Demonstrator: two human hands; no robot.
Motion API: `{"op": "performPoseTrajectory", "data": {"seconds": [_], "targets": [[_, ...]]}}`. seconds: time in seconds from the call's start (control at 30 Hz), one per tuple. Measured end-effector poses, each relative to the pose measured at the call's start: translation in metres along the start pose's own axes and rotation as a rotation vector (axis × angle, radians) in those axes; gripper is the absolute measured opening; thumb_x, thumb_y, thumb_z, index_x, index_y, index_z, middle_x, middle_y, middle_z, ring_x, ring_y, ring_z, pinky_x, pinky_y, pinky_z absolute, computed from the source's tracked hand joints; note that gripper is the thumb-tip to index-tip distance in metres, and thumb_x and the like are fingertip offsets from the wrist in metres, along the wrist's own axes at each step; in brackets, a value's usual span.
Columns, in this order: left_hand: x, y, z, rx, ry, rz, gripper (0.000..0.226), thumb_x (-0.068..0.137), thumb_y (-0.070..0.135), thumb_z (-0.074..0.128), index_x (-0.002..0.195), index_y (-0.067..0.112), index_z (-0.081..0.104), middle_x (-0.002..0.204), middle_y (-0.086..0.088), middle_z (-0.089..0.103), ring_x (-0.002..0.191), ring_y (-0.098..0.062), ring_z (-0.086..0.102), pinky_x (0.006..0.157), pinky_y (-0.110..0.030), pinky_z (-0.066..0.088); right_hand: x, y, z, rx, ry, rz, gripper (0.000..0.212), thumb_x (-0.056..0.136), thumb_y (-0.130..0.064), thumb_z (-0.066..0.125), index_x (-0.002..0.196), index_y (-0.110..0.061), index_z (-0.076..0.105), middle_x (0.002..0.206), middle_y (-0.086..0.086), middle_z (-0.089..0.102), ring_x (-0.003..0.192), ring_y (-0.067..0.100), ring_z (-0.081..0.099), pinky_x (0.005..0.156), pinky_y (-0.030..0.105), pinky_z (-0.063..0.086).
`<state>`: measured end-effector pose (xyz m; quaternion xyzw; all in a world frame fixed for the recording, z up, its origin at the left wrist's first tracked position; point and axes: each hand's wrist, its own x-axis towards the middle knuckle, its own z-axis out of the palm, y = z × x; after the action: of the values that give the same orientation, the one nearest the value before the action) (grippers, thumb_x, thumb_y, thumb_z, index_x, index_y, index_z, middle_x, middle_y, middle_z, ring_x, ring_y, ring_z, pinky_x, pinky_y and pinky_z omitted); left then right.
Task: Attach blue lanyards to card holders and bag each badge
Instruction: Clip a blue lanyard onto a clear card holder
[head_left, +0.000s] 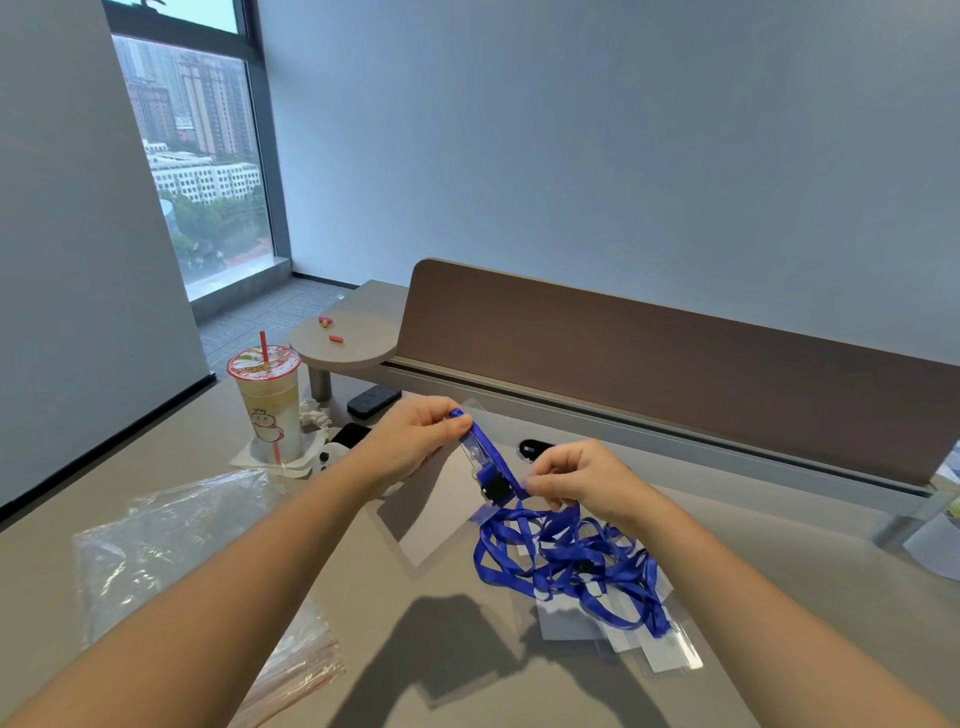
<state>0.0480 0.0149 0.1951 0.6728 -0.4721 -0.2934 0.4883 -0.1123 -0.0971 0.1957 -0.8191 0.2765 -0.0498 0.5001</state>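
Note:
My left hand (415, 441) pinches the upper end of a blue lanyard strap (488, 447) together with a clear card holder (470, 449), held above the desk. My right hand (576, 480) pinches the same strap lower down, beside its black clip (496, 488). Below my right hand a tangled heap of blue lanyards (566, 561) lies on a stack of clear card holders (639, 644). A pile of clear zip bags (182, 551) lies at the left of the desk.
A sealed drink cup with a red straw (266, 402) stands at the back left beside crumpled paper (314, 415), a black phone (350, 434) and a dark case (373, 401). A brown partition (675, 364) closes the desk's far side. A round shelf (343, 340) holds small pink items.

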Motion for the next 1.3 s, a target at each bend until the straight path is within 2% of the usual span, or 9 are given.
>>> {"op": "performPoseTrajectory", "data": {"seconds": [0.33, 0.47, 0.57, 0.63, 0.8, 0.87, 1.0, 1.13, 1.3], "targets": [[-0.002, -0.006, 0.024, 0.101, -0.35, -0.004, 0.023, 0.089, 0.009, 0.051, 0.069, 0.018, 0.056, 0.067, 0.001, 0.055, 0.053, 0.005, 0.052, 0.059, -0.011, 0.041, 0.004, 0.0, -0.002, 0.118, -0.105, 0.153, 0.02, 0.084, -0.007, 0.058, 0.065, -0.013, 0.06, 0.061, 0.001, 0.054, 0.054, 0.009, 0.045, 0.054, 0.018, 0.041], [0.0, -0.007, 0.031, 0.212, -0.423, 0.002, 0.014, 0.089, 0.013, 0.053, 0.079, 0.011, 0.062, 0.076, -0.008, 0.057, 0.075, -0.018, 0.052, 0.078, -0.035, 0.044, 0.004, 0.002, -0.002, 0.194, -0.126, 0.214, 0.02, 0.086, -0.008, 0.055, 0.067, -0.012, 0.061, 0.058, 0.0, 0.055, 0.053, 0.01, 0.047, 0.056, 0.021, 0.041], [-0.002, -0.007, 0.036, 0.285, -0.481, -0.014, 0.016, 0.088, 0.013, 0.054, 0.075, 0.01, 0.062, 0.074, -0.006, 0.057, 0.075, -0.02, 0.051, 0.076, -0.034, 0.042, 0.005, 0.004, -0.004, 0.245, -0.097, 0.226, 0.016, 0.086, -0.004, 0.054, 0.072, -0.01, 0.061, 0.061, 0.001, 0.057, 0.051, 0.009, 0.048, 0.055, 0.02, 0.042], [-0.004, -0.009, 0.041, 0.324, -0.508, -0.042, 0.02, 0.088, 0.015, 0.054, 0.088, -0.002, 0.064, 0.084, -0.012, 0.059, 0.082, -0.023, 0.054, 0.079, -0.038, 0.045, 0.005, 0.003, -0.004, 0.233, -0.059, 0.195, 0.017, 0.086, 0.0, 0.053, 0.074, -0.01, 0.06, 0.063, 0.002, 0.058, 0.05, 0.008, 0.048, 0.052, 0.019, 0.042], [-0.001, -0.015, 0.046, 0.406, -0.439, -0.091, 0.015, 0.087, 0.019, 0.057, 0.076, 0.009, 0.06, 0.071, -0.006, 0.053, 0.069, -0.017, 0.047, 0.066, -0.027, 0.039, 0.005, -0.001, 0.001, 0.112, 0.0, 0.057, 0.023, 0.083, 0.006, 0.052, 0.073, -0.014, 0.059, 0.063, 0.0, 0.054, 0.056, 0.01, 0.046, 0.054, 0.017, 0.04], [0.001, -0.015, 0.045, 0.425, -0.389, -0.091, 0.012, 0.087, 0.019, 0.056, 0.089, 0.008, 0.062, 0.073, -0.004, 0.053, 0.063, -0.012, 0.045, 0.064, -0.023, 0.037, 0.005, -0.002, 0.003, 0.097, 0.033, 0.009, 0.023, 0.083, 0.006, 0.054, 0.073, -0.015, 0.057, 0.063, 0.0, 0.053, 0.057, 0.009, 0.048, 0.053, 0.014, 0.042], [0.004, -0.014, 0.044, 0.424, -0.305, -0.072, 0.03, 0.089, 0.016, 0.054, 0.118, 0.01, 0.054, 0.105, -0.012, 0.062, 0.073, -0.01, 0.051, 0.076, -0.023, 0.043, 0.007, -0.003, 0.007, 0.094, 0.101, -0.029, 0.021, 0.08, 0.002, 0.06, 0.072, -0.016, 0.056, 0.062, 0.001, 0.059, 0.054, 0.005, 0.057, 0.055, 0.015, 0.047], [0.007, -0.014, 0.037, 0.423, -0.135, -0.055, 0.022, 0.088, 0.017, 0.054, 0.108, 0.007, 0.058, 0.083, 0.0, 0.058, 0.064, -0.002, 0.048, 0.059, -0.012, 0.037, 0.007, -0.002, 0.007, 0.187, 0.153, 0.052, 0.014, 0.081, 0.001, 0.061, 0.072, -0.009, 0.057, 0.061, 0.006, 0.062, 0.044, 0.006, 0.058, 0.053, 0.019, 0.052], [0.012, -0.012, 0.028, 0.332, -0.014, -0.07, 0.019, 0.088, 0.014, 0.054, 0.104, 0.004, 0.058, 0.104, -0.016, 0.065, 0.097, -0.026, 0.062, 0.086, -0.039, 0.049, 0.007, 0.0, 0.012, 0.053, 0.184, 0.08, 0.014, 0.081, -0.01, 0.064, 0.068, -0.013, 0.06, 0.075, 0.007, 0.064, 0.068, 0.016, 0.062, 0.067, 0.027, 0.053]]}}
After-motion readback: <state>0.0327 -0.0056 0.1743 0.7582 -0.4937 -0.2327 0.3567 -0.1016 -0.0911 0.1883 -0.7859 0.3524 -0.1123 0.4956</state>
